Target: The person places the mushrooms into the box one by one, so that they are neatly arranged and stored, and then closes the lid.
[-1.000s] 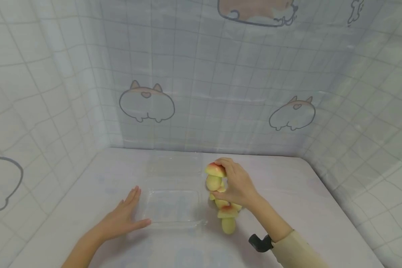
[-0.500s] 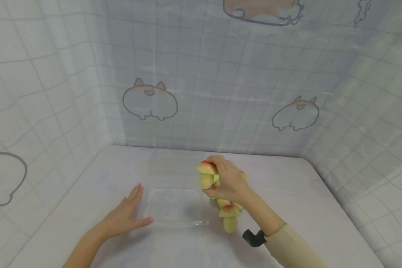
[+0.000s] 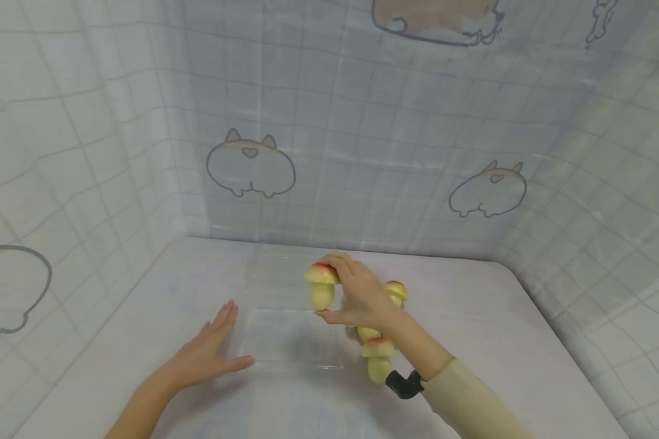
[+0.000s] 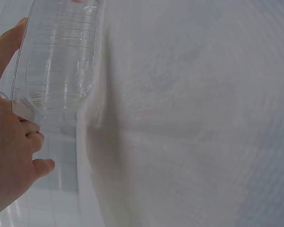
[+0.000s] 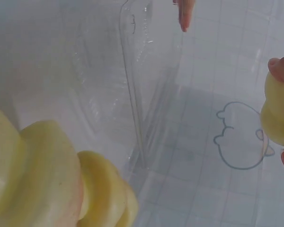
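at the far left hangs a pale gridded sheet (image 3: 77, 183), part of a rounded outline drawing (image 3: 11, 292) showing on it. next comes the left hand (image 3: 205, 356), resting low beside a clear plastic container (image 3: 269, 338). its fingers are straight, with the thumb spread well away from them, and it grips nothing; in the left wrist view the thumb tip lies against the container's rim. the container sits open side up on the white bench (image 3: 489, 317), and a clear lid (image 3: 274, 274) lies spread out just behind it.

over the container's far right corner, as the head view has it, is a yellow mushroom (image 3: 322, 289) with a reddish cap, upright, stem down. the right hand (image 3: 359, 299) pinches it from the right, fingers over the cap and thumb under the stem, so the hand is closed only as far as the mushroom allows.

below and behind that hand, more mushrooms (image 3: 379, 366) lie in a cluster on the bench, just right of the container; the arm covers some, so i cannot tell how many. by the right wrist a black curved piece (image 3: 403, 385) pokes out from a beige sleeve (image 3: 469, 399).
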Demonstrator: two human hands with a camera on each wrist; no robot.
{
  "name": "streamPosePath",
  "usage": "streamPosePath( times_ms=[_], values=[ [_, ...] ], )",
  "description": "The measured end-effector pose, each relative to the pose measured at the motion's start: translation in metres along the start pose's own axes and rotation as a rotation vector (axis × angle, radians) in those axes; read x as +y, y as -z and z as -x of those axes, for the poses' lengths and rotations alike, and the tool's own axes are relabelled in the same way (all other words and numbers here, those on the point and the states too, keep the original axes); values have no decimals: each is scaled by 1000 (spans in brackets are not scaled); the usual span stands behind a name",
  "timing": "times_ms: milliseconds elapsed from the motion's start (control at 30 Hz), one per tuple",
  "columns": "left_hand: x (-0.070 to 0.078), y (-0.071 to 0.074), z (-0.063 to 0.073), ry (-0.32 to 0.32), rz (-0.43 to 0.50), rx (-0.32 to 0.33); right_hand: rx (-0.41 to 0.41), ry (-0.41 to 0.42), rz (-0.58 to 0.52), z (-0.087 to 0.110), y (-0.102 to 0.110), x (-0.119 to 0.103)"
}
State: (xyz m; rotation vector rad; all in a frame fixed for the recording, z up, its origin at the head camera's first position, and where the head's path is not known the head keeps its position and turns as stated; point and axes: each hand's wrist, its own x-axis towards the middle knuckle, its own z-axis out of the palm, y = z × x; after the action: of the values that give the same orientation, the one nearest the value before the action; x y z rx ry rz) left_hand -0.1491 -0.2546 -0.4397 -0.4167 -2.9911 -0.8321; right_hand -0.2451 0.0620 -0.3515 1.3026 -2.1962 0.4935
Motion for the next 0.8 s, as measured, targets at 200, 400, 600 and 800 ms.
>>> streamPosePath(
  times_ms=[200, 400, 600, 800],
  values=[
    [-1, 0, 0, -1, -1, 3, -11, 2, -41, -14, -4, -1],
    [-1, -2, 1, -6, 1, 0, -12, 26, -88, -24, -9, -2],
    [1, -1, 0, -5, -12, 7, -16, 50, -107, -29, -15, -4],
    [3, 2, 1, -7, -3, -4, -33, 60, -111, -31, -19, -4]
  ],
)
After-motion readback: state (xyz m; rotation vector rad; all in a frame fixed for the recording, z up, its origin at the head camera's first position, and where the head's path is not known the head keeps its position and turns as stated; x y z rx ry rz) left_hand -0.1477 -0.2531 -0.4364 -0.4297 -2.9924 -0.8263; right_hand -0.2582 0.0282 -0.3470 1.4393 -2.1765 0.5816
